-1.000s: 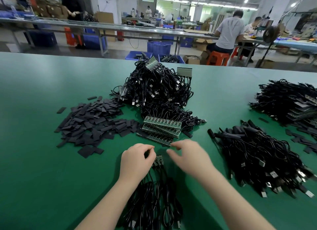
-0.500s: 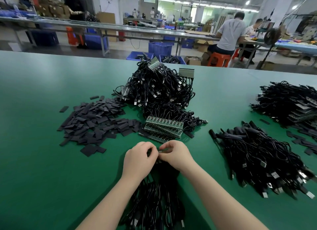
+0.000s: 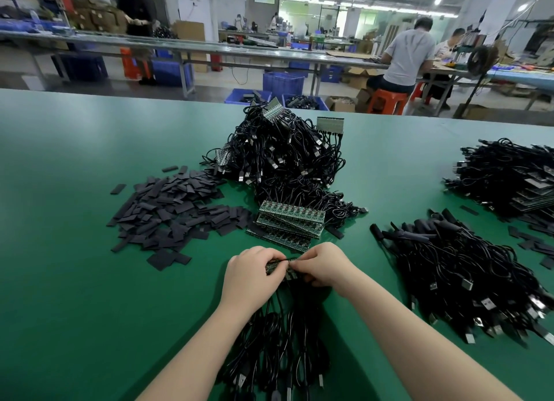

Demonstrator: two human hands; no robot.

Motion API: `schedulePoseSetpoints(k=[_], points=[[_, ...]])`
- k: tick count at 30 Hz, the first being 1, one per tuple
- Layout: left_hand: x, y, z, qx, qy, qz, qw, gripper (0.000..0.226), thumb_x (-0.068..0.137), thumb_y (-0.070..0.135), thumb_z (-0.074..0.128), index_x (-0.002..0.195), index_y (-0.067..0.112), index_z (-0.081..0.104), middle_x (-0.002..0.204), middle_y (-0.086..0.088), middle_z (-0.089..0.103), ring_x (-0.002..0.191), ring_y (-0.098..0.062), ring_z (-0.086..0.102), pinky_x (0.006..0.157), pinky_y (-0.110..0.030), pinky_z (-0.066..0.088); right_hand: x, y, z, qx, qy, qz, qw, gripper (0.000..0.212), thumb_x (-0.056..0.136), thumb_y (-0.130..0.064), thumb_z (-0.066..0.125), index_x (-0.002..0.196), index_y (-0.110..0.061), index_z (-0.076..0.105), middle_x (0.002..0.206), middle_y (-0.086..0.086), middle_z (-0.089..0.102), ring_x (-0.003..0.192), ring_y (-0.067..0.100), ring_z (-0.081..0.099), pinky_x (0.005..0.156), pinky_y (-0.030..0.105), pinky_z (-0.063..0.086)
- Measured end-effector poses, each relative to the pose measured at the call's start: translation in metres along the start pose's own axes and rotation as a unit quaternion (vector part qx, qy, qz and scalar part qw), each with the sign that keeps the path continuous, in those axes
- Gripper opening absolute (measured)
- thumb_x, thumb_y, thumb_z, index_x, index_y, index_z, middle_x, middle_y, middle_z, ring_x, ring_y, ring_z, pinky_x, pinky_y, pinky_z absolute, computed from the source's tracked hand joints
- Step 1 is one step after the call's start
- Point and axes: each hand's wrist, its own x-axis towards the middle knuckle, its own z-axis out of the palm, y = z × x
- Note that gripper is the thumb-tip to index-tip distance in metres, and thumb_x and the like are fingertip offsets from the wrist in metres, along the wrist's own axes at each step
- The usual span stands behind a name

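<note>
A: Nearest the camera?
B: A cable bundle [image 3: 281, 349], black, lies on the green worktop [image 3: 75, 281] between the forearms, with its USB plugs toward the near edge. It runs up under both hands.

A: Hands?
B: The left hand [image 3: 250, 276] and right hand [image 3: 326, 266] are side by side, nearly touching. The fingers [image 3: 302, 255] of both are curled, pinching one circuit board strip [image 3: 278, 264] from either end. The strip sits at the head of the bundle, just above the worktop. The hands cover most of it.

A: Its look?
B: Dark green and slim, with small parts along it. The markings are too small to read.

A: Surroundings?
B: Just beyond the hands is a stack of board strips [image 3: 289, 224], green, with a row of components on top. Left of it is a loose pile of flat black sleeves [image 3: 177, 212]. To the right, well apart, is a sleeved cable pile [image 3: 467, 278]. Behind the stack stands a tall cable heap [image 3: 284, 158] with boards sticking out of it.

A: Past the worktop?
B: Blue crates [image 3: 283, 81] on the floor, and a seated person [image 3: 407, 56] on an orange stool [image 3: 386, 99], back to the camera.
</note>
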Motion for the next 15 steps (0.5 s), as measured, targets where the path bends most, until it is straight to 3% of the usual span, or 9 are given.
schedulePoseSetpoints(k=[7, 10, 15], points=[[0.002, -0.002, 0.002, 0.013, -0.002, -0.008, 1.0, 0.014, 0.085, 0.044, 0.06, 0.093, 0.04, 0.07, 0.091, 0.021, 0.064, 0.093, -0.005, 0.057, 0.085, -0.031, 0.045, 0.01, -0.006, 0.004, -0.03, -0.003, 0.032, 0.999, 0.025, 0.082, -0.033, 0.078, 0.093, -0.01, 0.078, 0.075, 0.006, 0.069, 0.066, 0.018, 0.062, 0.067, 0.029, 0.059], [0.003, -0.004, 0.004, 0.025, 0.001, -0.003, 1.0, 0.013, 0.085, 0.042, 0.062, 0.092, 0.038, 0.071, 0.091, 0.019, 0.065, 0.092, -0.006, 0.058, 0.081, -0.029, 0.045, 0.014, -0.01, 0.007, -0.062, 0.0, 0.047, 0.997, 0.031, 0.083, -0.033, 0.075, 0.097, -0.005, 0.076, 0.068, 0.005, 0.066, 0.064, 0.02, 0.062, 0.07, 0.031, 0.059], [0.004, -0.005, 0.004, 0.029, -0.003, -0.001, 1.0, 0.013, 0.085, 0.043, 0.061, 0.092, 0.038, 0.071, 0.092, 0.017, 0.066, 0.093, -0.009, 0.059, 0.08, -0.032, 0.045, 0.018, -0.014, 0.01, -0.115, 0.001, 0.061, 0.992, 0.027, 0.085, -0.036, 0.073, 0.079, -0.01, 0.069, 0.062, 0.002, 0.062, 0.066, 0.022, 0.063, 0.081, 0.035, 0.061]])
